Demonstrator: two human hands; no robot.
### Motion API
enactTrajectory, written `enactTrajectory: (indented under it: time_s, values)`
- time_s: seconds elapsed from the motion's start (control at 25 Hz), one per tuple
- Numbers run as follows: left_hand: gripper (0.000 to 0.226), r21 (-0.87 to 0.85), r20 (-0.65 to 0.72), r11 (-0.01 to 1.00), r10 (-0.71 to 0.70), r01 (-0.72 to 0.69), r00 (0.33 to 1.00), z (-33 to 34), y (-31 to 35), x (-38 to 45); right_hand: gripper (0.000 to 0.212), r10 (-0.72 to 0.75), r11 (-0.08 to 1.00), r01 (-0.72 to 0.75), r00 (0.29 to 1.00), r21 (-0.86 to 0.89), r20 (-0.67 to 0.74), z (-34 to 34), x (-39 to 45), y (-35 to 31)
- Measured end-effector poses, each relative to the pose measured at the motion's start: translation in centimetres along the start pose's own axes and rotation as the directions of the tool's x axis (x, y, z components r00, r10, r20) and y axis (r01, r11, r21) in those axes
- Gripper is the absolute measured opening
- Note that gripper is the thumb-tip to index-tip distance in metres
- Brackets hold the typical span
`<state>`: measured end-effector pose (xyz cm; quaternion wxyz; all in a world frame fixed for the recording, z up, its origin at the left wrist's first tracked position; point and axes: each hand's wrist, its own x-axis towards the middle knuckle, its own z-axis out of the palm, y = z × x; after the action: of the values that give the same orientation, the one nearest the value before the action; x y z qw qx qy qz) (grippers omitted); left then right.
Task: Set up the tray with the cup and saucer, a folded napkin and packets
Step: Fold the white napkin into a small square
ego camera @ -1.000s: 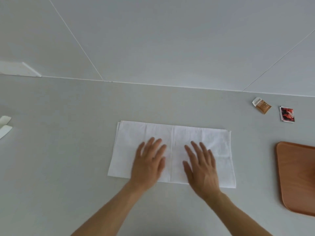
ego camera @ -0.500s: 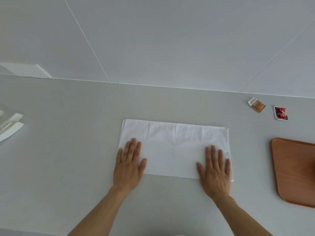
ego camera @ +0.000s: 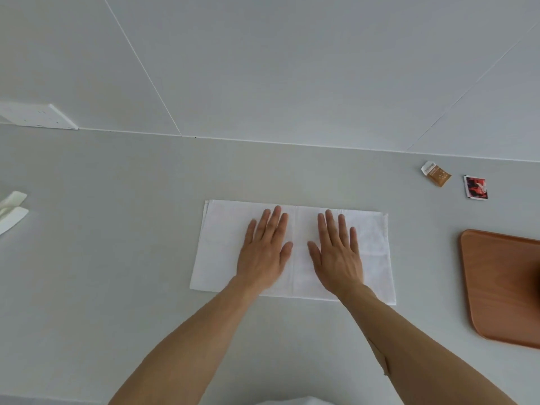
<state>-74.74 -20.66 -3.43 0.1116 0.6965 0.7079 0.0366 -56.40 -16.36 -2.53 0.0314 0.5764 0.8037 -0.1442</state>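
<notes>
Head view: left hand [ego camera: 264,252] and right hand [ego camera: 336,254] lie flat, fingers straight and slightly spread, pressing the napkin [ego camera: 374,258] at frame centre. The step looks like smoothing a fold; next likely comes folding it across its middle crease.

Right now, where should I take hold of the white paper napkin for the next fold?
Pinch the white paper napkin at its free right short edge, coming from the right: it lies flat, and both the left hand and right hand cover its middle.
</notes>
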Motion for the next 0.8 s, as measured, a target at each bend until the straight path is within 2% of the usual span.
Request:
enactTrajectory:
  time_s: [0.12,0.24,0.36,0.52,0.8]
  values:
    - [0.061,0.058,0.083,0.996,0.059,-0.064,0.995,0.9,1.8,2.5,0.061,-0.033,0.999,0.032,0.998,0.013,0.056,0.4,1.8,-1.0]
    - [0.061,0.067,0.062,0.996,0.054,-0.058,0.997,1.4,-0.3,2.4,0.066,-0.025,1.0,0.024,0.997,0.006,0.078,0.9,1.9,0.4]
    - [0.061,0.058,-0.021,0.994,-0.089,0.09,0.996,0.9,-4.4,2.0,0.07,0.066,0.998,-0.065,0.997,-0.022,0.041,0.8,1.9,3.6]
    - [0.067,0.032,-0.063,0.953,-0.298,0.301,0.952,0.0,-9.8,1.0,0.07,0.21,0.978,-0.21,0.978,-0.016,0.017,-0.2,1.9,8.2]
    - [0.066,0.013,-0.024,0.953,-0.301,0.301,0.953,-1.2,-10.4,1.3,0.072,0.232,0.973,-0.232,0.971,-0.005,0.059,-0.5,1.9,9.0]
